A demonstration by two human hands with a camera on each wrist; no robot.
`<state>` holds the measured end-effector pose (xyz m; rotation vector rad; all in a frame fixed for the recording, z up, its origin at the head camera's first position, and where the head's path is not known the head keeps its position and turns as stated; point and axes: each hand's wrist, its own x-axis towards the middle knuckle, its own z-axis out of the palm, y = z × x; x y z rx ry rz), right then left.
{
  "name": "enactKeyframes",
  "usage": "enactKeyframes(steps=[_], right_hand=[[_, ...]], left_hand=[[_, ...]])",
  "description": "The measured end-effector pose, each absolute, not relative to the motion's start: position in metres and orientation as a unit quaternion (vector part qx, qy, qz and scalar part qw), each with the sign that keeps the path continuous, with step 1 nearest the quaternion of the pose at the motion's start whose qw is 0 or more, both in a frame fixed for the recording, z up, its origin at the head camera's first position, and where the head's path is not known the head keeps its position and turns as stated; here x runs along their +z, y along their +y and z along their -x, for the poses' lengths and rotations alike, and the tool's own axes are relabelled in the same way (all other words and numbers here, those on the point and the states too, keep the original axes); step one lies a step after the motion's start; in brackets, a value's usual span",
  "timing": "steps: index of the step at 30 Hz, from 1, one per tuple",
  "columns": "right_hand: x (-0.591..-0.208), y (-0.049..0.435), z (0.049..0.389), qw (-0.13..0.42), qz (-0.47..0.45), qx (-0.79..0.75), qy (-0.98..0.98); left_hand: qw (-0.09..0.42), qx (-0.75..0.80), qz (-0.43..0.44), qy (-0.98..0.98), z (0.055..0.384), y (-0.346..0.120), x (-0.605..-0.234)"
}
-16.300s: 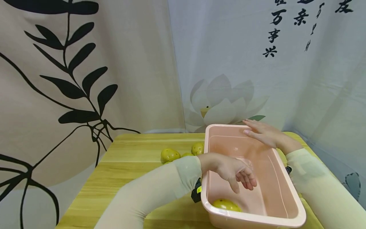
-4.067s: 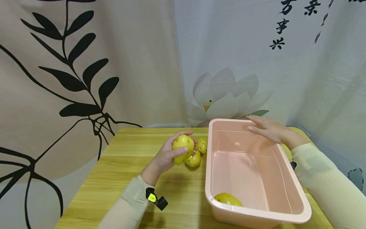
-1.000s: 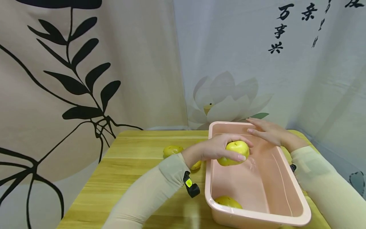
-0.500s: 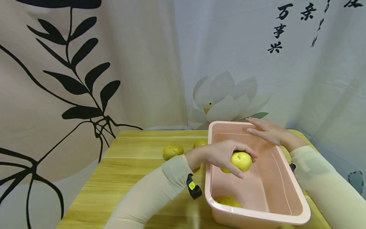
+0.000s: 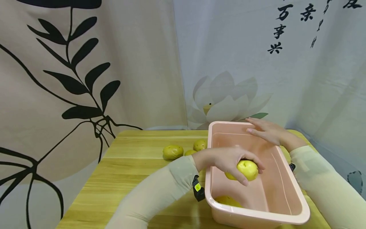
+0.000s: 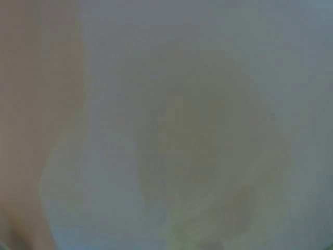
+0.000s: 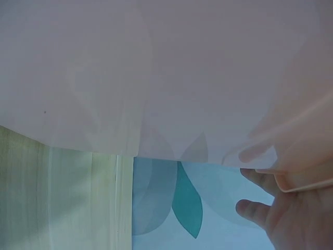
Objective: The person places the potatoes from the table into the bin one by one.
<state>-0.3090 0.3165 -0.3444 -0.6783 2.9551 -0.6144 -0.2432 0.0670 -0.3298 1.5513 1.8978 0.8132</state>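
My left hand point(image 5: 233, 160) reaches over the left wall of the pink plastic basin point(image 5: 286, 218), fingers and thumb curved around a yellow potato point(image 5: 249, 170) inside it. Part of that potato is hidden under the hand. Another potato point(image 5: 227, 200) lies in the basin's near left corner. My right hand point(image 5: 266, 131) rests on the rim at the far right corner, its fingers fairly straight; in the right wrist view its fingers point(image 7: 253, 208) show beside the rim. The left wrist view is too blurred to make out details.
Left of the basin, several potatoes sit on the wooden table point(image 5: 123, 178): one apart point(image 5: 172, 152), one close to the basin wall point(image 5: 200, 144), and one partly hidden by the forearm point(image 5: 190, 152). A printed curtain point(image 5: 143, 63) hangs behind the table.
Some seconds ago my left hand held the potato over the table. Since then it has carried it over the rim and, lately, lower and nearer inside the basin. The right hand stays put.
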Motion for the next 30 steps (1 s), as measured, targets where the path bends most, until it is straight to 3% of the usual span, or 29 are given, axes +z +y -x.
enactKeyframes(steps=[14,18,25,30], right_hand=[[-0.346,0.317,0.309,0.029,0.218,-0.200,0.955],[-0.345,0.316,0.309,0.031,0.220,-0.201,0.954],[-0.345,0.316,0.308,0.030,0.225,-0.206,0.952],[-0.344,0.316,0.307,0.029,0.224,-0.203,0.953]], left_hand=[[0.429,0.342,-0.533,0.644,0.239,0.077,-0.336],[0.410,0.305,-0.556,0.655,0.239,0.078,-0.337],[0.327,0.183,-0.606,0.702,0.240,0.081,-0.336],[0.304,0.129,-0.617,0.715,0.240,0.082,-0.337]])
